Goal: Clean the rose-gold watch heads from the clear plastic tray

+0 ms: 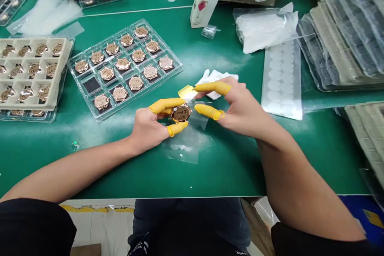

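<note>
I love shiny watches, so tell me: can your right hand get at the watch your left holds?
Probably yes: the right hand is beside the watch, and nothing seems to block it; whether it holds the yellow paper isn't clear.

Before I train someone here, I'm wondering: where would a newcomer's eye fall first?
Probably on the yellow finger covers, mid-picture, on the left hand and right hand, the left gripping a golden watch case. Beyond, at left, a clear tray of similar cases lies on the green table.
</note>
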`<state>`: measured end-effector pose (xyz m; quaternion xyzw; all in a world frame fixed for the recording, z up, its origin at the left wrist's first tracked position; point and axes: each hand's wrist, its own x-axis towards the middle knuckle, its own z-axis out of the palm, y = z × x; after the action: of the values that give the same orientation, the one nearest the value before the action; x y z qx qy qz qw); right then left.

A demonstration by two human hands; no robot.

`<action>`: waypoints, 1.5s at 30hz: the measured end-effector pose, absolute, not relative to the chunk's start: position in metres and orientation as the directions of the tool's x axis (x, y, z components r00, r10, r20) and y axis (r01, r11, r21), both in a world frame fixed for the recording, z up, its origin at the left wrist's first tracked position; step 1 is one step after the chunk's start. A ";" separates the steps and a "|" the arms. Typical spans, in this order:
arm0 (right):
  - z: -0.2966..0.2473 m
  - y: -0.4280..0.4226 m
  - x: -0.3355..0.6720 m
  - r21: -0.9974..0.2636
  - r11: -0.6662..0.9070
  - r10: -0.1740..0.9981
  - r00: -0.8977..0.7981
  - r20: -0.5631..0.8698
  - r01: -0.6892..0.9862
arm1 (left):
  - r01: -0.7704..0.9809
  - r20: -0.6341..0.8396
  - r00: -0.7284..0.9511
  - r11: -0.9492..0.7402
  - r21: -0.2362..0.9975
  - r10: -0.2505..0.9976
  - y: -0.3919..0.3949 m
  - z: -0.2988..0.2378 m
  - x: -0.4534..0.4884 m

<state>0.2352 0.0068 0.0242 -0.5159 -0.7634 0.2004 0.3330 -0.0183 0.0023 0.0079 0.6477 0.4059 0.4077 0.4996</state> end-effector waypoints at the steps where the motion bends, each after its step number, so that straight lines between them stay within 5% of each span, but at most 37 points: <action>1: 0.027 0.005 0.233 -0.678 0.372 0.928 -0.246 0.279 0.634 | 0.124 0.150 0.341 -0.203 0.971 0.928 0.002 0.008 -0.019; 7: 0.036 0.007 0.232 -0.786 0.294 0.953 -0.229 0.197 0.545 | 0.135 0.131 0.385 -0.196 0.971 0.914 0.006 0.009 -0.019; 16: 0.026 0.005 0.230 -0.470 0.457 0.872 -0.276 0.403 0.755 | 0.008 -0.150 0.370 0.158 0.987 0.917 0.015 0.009 -0.014; 18: 0.031 0.003 0.228 -0.551 0.475 0.868 -0.262 0.422 0.686 | -0.017 -0.175 0.361 0.194 0.981 0.916 0.017 0.010 -0.012; 20: 0.037 0.000 0.224 -0.762 0.441 0.897 -0.198 0.396 0.475 | -0.023 -0.192 0.358 0.214 0.977 0.914 0.018 0.010 -0.012; 24: 0.033 -0.007 0.204 -0.973 0.173 0.985 -0.053 0.166 0.156 | -0.021 -0.184 0.370 0.206 0.978 0.911 0.018 0.008 -0.011; 30: 0.016 -0.012 0.177 -0.986 -0.041 0.998 -0.046 -0.049 0.162 | -0.026 -0.127 0.396 0.150 0.988 0.910 0.018 0.004 -0.011; 45: 0.010 -0.015 0.172 -0.981 0.022 0.999 0.032 0.029 0.194 | -0.003 -0.088 0.414 0.098 0.995 0.906 0.017 0.002 -0.011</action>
<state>0.1723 -0.0149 0.0105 -0.5483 -0.5438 0.4341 0.4639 -0.0105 0.0173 0.0024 0.5643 0.4002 0.3644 0.6234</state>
